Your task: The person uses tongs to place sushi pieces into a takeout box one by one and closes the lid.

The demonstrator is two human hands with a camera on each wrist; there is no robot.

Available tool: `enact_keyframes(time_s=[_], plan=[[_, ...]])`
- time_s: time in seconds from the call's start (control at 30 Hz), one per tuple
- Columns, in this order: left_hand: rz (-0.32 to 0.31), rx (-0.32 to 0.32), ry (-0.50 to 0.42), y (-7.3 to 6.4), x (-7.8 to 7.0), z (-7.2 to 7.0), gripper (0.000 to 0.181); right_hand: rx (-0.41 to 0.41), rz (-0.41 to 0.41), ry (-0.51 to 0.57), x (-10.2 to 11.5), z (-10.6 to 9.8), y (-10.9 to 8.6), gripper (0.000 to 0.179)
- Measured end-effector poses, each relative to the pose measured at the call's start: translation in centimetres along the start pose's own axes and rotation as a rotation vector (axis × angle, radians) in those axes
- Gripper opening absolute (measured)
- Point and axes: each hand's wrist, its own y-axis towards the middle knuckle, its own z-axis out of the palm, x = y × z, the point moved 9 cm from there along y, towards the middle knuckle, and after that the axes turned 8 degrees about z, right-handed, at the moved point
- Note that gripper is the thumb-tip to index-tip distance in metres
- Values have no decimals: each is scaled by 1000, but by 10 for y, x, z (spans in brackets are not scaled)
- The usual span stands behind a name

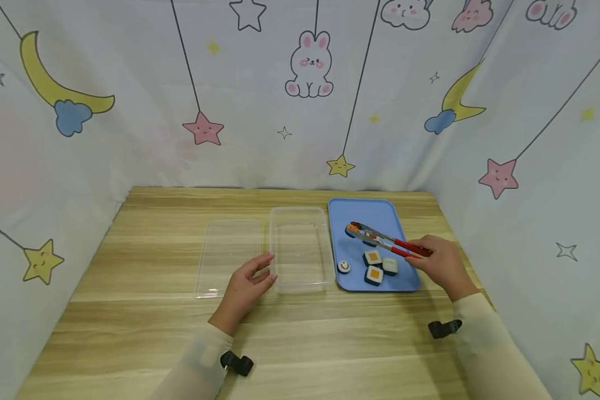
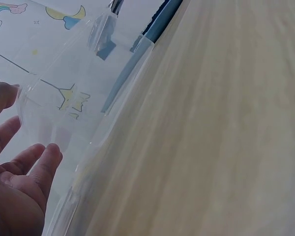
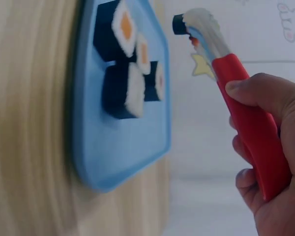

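My right hand grips red-handled tongs over the blue tray. Their tips hold a sushi roll with a dark wrap, raised above the tray in the right wrist view; an orange topping shows near the tips in the head view. Several more sushi pieces lie on the tray, dark-sided with white tops, some with orange centres. My left hand rests its fingertips against the left wall of a clear plastic box, with fingers spread and not wrapped round it.
A clear lid lies flat left of the box, on the wood-grain table. The box stands close against the tray's left edge. A patterned curtain hangs behind the table and along both sides.
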Motion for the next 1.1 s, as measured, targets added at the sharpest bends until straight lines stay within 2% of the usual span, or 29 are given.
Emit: enact_keyframes(time_s=[0.27, 0.47, 0.67, 0.83, 0.97, 1.1], plan=[[4, 2, -2, -1, 2, -2, 50, 15, -31, 43, 32, -6, 19, 34], [8, 10, 5, -1, 3, -2, 51, 48, -80, 51, 63, 5, 37, 33], [-4, 12, 6, 0, 3, -2, 52, 103, -103, 22, 97, 31, 53, 35], [-3, 12, 0, 0, 4, -2, 52, 167, -145, 15, 124, 62, 66, 32], [-2, 15, -1, 1, 4, -3, 52, 221, -152, 13, 136, 86, 74, 31], [1, 16, 4, 1, 4, -3, 52, 265, -126, -1, 143, 104, 80, 32]])
